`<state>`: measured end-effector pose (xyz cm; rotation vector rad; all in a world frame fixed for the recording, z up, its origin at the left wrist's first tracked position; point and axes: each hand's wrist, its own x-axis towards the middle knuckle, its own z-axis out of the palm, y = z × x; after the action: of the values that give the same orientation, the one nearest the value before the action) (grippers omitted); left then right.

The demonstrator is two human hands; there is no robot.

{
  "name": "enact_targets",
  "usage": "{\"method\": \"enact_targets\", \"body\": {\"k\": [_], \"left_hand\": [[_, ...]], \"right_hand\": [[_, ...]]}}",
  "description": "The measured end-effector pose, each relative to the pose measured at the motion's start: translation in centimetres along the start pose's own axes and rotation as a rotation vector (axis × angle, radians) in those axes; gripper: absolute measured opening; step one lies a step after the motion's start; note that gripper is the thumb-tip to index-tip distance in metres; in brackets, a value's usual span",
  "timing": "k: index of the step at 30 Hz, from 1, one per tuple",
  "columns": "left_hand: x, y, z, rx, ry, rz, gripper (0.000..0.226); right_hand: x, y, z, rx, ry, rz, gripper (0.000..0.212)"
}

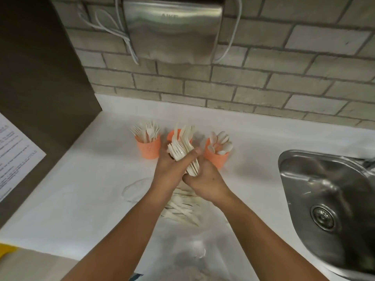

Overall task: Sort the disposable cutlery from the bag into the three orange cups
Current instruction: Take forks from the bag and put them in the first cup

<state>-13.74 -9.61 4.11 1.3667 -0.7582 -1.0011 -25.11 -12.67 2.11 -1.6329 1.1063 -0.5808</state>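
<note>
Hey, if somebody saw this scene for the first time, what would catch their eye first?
At the centre, the left hand and right hand grip a thick bundle of pale plastic cutlery just in front of the middle orange plastic cup. Beside it on the white counter stand an orange cup of forks, left, and an orange cup of spoons, right; a stainless steel sink fills the right edge.

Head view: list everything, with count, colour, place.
counter: one, white, across view
cups: three, orange, row at counter's back
forks: many, cream, left cup
spoons: several, cream, right cup
bundle: one, cream cutlery, before middle cup
pile: one, cream cutlery, counter centre
bag: one, clear, near edge
sink: one, steel, right
dryer: one, steel, top centre
sheet: one, white, left
left hand: grips bundle
right hand: grips bundle
</note>
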Motion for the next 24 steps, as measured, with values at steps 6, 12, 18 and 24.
{"method": "enact_targets", "body": {"k": [6,12,18,24], "left_hand": [[0.1,0.0,-0.8,-0.241,0.075,-0.192,0.026],[0.1,-0.2,-1.4,-0.413,0.069,-0.26,0.031],[-0.7,-0.4,-1.5,-0.562,0.033,-0.243,0.036],[-1.0,-0.7,-2.1,-0.654,0.104,-0.228,0.02]], "right_hand": [[0.4,-0.4,0.3,0.032,-0.096,-0.044,0.03],[-0.5,-0.6,-0.2,0.322,-0.141,0.102,0.031],[-1.0,-0.3,-0.3,0.296,-0.072,0.034,0.033],[-0.4,0.1,0.8,0.229,0.081,-0.027,0.035]]}}
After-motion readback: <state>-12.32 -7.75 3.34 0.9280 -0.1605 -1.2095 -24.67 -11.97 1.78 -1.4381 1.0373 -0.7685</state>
